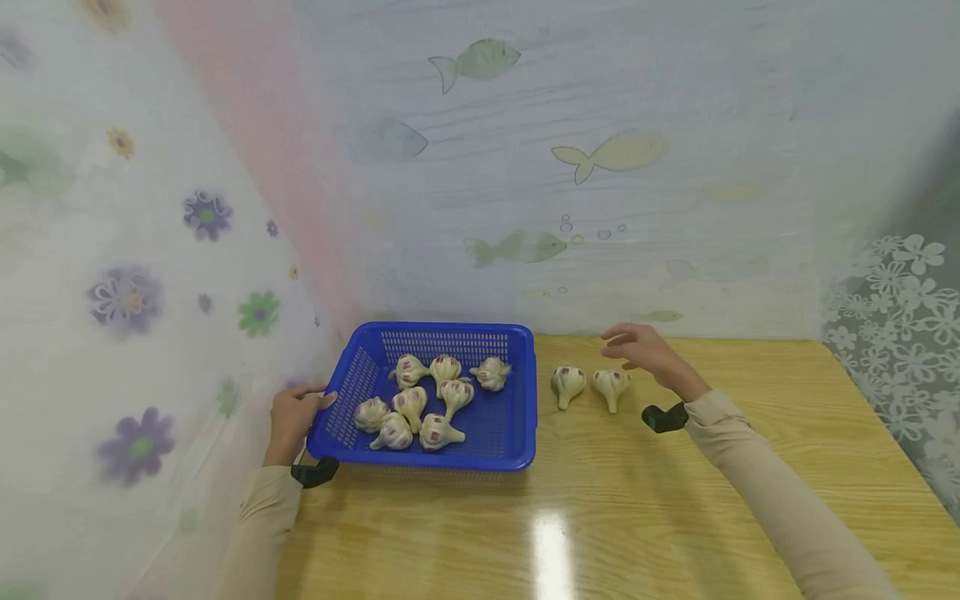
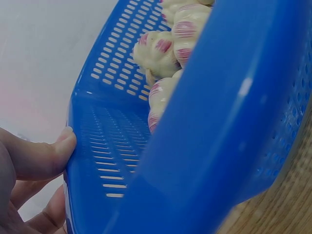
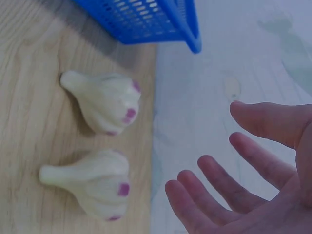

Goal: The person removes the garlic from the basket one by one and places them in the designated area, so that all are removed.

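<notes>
A blue plastic basket with slotted walls holds several garlic bulbs, whitish with purple patches. At its left rim is my left hand; in the left wrist view the thumb lies against the rim and the other fingers sit behind the wall, pinching it. On the table right of the basket lie two more garlic bulbs, a left one and a right one, stems toward me. Above and just beyond the right bulb hovers my right hand, fingers spread and holding nothing.
The wooden table runs to a wall covered in fish-patterned sheeting at the back. A flower-patterned wall stands close on the left, beside the basket. Frosted flower-patterned film is at the right.
</notes>
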A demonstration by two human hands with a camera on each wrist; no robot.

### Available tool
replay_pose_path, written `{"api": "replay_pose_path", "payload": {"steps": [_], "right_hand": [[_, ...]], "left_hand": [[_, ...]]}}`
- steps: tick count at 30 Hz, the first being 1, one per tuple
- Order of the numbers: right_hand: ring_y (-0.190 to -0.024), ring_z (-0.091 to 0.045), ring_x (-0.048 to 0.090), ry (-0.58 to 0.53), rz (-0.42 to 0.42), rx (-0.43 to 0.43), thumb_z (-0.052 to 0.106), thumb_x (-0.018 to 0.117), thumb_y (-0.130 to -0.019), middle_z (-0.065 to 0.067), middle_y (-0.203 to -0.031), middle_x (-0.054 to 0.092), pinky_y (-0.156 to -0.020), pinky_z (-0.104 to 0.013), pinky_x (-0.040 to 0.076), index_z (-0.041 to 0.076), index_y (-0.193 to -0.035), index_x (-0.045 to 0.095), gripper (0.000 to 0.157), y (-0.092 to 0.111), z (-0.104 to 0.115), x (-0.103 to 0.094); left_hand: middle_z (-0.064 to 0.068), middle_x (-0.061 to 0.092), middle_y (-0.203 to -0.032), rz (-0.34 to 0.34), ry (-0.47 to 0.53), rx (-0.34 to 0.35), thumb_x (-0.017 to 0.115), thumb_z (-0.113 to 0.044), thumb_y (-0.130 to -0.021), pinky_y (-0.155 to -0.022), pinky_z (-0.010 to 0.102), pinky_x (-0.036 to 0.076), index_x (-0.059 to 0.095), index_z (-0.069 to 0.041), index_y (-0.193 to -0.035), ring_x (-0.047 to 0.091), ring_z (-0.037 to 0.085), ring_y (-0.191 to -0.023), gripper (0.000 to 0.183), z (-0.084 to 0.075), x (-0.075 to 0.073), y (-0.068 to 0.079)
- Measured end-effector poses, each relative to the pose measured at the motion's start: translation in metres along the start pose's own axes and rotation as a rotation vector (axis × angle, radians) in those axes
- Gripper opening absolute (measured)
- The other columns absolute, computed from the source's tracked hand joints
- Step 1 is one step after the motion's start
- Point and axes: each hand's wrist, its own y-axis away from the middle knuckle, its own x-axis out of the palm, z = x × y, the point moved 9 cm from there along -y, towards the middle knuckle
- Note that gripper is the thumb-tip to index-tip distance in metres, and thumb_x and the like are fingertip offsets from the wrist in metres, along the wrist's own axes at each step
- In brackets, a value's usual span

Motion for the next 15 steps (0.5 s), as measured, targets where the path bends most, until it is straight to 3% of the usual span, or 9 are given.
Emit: {"api": "replay_pose_path", "payload": {"steps": [5, 15], "right_hand": [[-0.117, -0.043, 0.048, -0.014, 0.035, -0.022, 0.019, 0.054, -0.096, -0.029, -0.13, 0.047, -0.094, -0.056, 0.04, -0.005, -0.132, 0.044, 0.044, -0.002, 0.014, 0.012], [-0.116, -0.041, 0.049, -0.034, 0.074, -0.079, 0.016, 0.058, -0.095, -0.027, -0.128, 0.049, -0.092, -0.055, 0.041, -0.002, -0.129, 0.049, 0.04, -0.008, 0.043, 0.037]], "left_hand": [[0.026, 0.058, -0.12, 0.0, -0.014, 0.013, 0.066, -0.014, -0.085, -0.063, 0.026, 0.051, 0.063, 0.003, -0.119, 0.061, 0.019, -0.081, 0.039, -0.002, 0.001, -0.001], [0.027, 0.059, -0.115, 0.009, -0.01, 0.023, 0.064, -0.013, -0.086, -0.062, 0.028, 0.053, 0.062, 0.005, -0.12, 0.061, 0.015, -0.073, 0.039, -0.002, 0.001, 0.0]]}}
